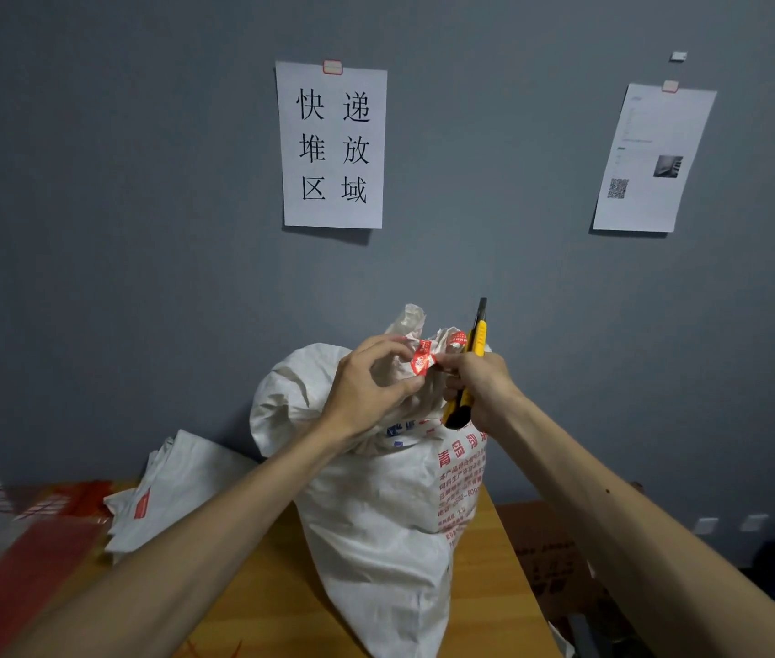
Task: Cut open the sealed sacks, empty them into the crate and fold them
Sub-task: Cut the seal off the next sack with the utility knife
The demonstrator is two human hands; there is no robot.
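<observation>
Leftmost, at the lower left of the frame, a blurred red shape (19, 562) shows beside a pile of flat sacks (176, 486) that lies on the wooden table (257, 586). At centre a full sack (376, 539) stands upright on the table, its bunched neck wound with red tape (421, 359). The left hand (366, 387) pinches that neck with curled fingers. Just right of it, the right hand (482, 384) grips a yellow knife (476, 341), held upright. A brown cardboard box (547, 562) sits at lower right.
</observation>
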